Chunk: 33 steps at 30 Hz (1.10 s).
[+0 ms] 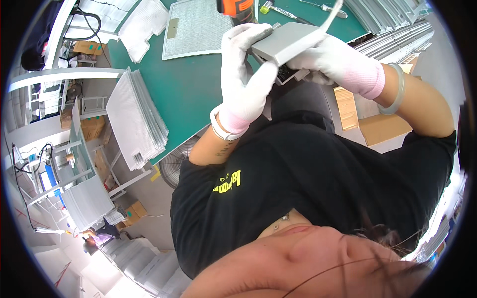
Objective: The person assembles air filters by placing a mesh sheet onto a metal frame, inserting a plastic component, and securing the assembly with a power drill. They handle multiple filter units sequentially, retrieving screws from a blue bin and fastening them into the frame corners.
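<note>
A grey, flat, box-like metal piece (289, 41) is held up in front of my chest, over the near edge of the green table. My left hand (244, 74), in a white glove, grips its left side, with the thumb along the lower edge. From the right, my right hand (338, 63), gloved too, is closed on the piece's near right side; some of its fingers are hidden beneath. A thin white strip (332, 17) sticks up from the piece's right end. Just beyond my left hand is an orange and black power tool (237, 8).
The green table (186, 92) bears a framed mesh panel (203, 32), white cut sheets (141, 30) and a screwdriver (335, 10). Stacked white mesh sheets (134, 119) overhang its left edge. Metal profiles (397, 42) lie at right, above cardboard (385, 129). A fan (178, 164) stands below.
</note>
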Available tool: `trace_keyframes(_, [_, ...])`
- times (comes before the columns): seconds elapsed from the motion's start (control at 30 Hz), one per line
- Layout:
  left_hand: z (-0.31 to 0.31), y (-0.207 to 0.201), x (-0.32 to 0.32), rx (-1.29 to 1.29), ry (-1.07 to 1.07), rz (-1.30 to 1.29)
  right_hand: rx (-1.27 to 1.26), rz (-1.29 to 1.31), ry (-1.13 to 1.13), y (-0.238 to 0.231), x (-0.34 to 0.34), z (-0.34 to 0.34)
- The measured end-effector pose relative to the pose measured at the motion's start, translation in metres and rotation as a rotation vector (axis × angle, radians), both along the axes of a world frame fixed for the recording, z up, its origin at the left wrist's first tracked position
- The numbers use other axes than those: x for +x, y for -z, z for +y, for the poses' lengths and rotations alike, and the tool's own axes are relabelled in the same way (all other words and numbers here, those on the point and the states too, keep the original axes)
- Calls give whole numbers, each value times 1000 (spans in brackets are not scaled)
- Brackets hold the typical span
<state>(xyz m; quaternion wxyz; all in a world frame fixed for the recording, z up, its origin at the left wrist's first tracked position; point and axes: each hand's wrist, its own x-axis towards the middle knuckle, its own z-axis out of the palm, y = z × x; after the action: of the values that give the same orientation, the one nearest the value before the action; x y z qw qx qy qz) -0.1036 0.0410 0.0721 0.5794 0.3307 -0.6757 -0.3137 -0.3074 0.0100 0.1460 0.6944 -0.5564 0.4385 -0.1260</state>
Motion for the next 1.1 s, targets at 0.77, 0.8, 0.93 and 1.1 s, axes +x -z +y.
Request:
trace_keyframes(0.77, [-38,-91,47,-84,-75,331,-1670,-333,432,-60,-48,48])
trace_keyframes(0.8, [-57,-94,44,-110,-34,360,-1814,-279,429,-69,-56,60])
trace_keyframes(0.93, [-47,-105,80,-330,-320,27,-2097,-368,283,-52,-70,61])
trace_keyframes(1.1, [-85,-126,83,-869,-575,-370,-2158,-343,226,-75,-81,74])
